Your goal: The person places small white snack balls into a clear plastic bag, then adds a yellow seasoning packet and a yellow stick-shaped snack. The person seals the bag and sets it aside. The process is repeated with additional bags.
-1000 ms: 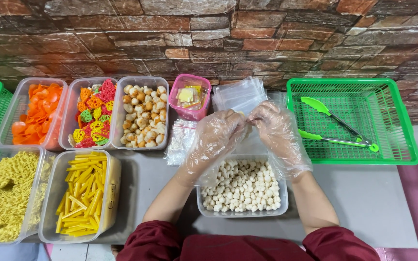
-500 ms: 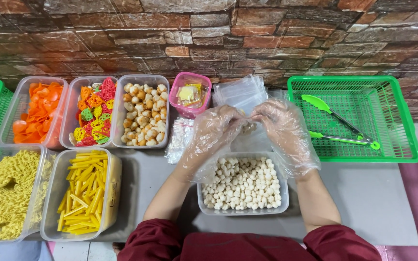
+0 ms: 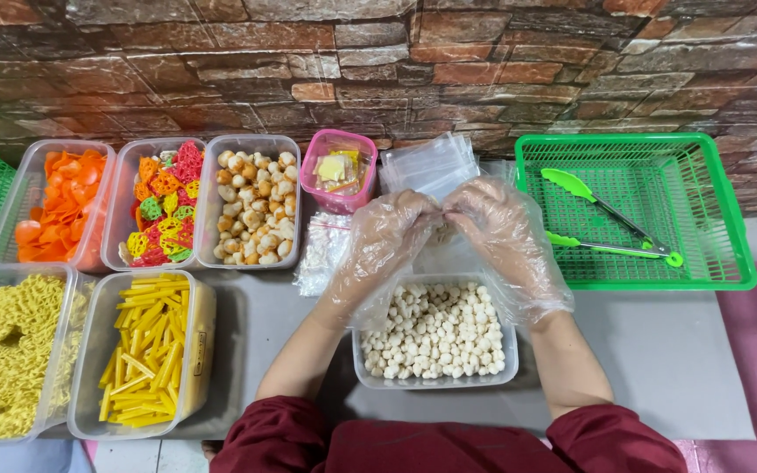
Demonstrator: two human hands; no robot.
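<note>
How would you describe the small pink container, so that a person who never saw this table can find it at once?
Start at the brick wall and look down to the row of tubs along it. Just right of the clear tub of round beige puffs stands the pink container, beside a stack of clear bags. It is the only pink tub, smaller than the others, with yellow pieces inside.

- Your left hand (image 3: 392,236) and right hand (image 3: 501,236) meet fingertip to fingertip at frame centre, above the tub of pellets (image 3: 435,333).
- Behind your hands, toward the wall, lies the stack of bags (image 3: 427,166); the small cup (image 3: 336,171) stands just left of it.
- In the upper left, three tubs stand side by side in a row.
- In the lower left, the tub of sticks (image 3: 146,355) sits right of the tub of curly noodles (image 3: 10,355).
- At the right, the tongs (image 3: 611,223) lie in the basket (image 3: 738,263).
</note>
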